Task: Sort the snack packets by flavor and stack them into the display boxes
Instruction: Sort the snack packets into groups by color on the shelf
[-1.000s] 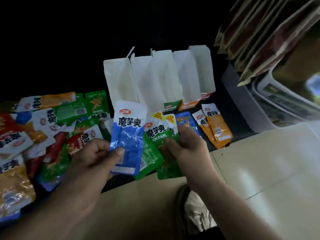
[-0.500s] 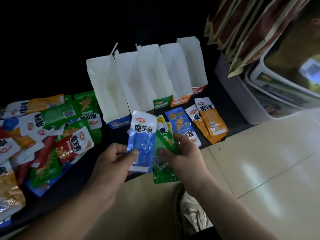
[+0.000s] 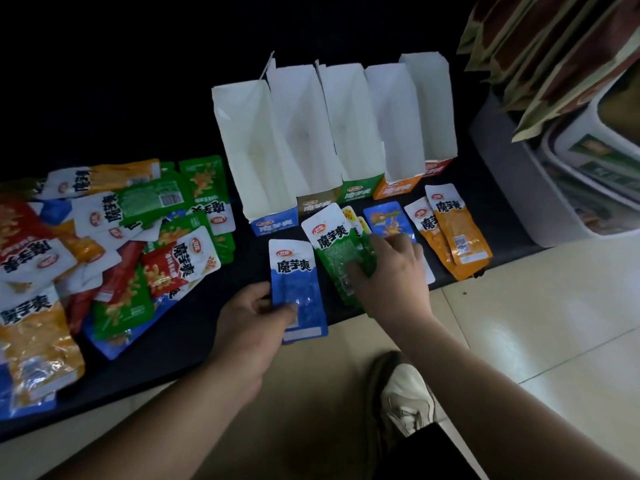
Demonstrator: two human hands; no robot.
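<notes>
5 display boxes [image 3: 349,133] stand in row on dark surface [image 3: 194,323]. Left hand [image 3: 252,323] fingers clamp blue packet [image 3: 294,271] just before blue-fronted box [image 3: 273,225], likely its destination. Right hand [image 3: 391,271] fingers curl on green packets [image 3: 334,247] before boxes, keeping flavor grouped. Unsorted pile [image 3: 114,244] left of boxes.

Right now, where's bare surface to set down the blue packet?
Bare strip between the mixed pile and the blue box, running to the front edge by the left hand. Crowded: right of it, green packets through orange packets.
</notes>
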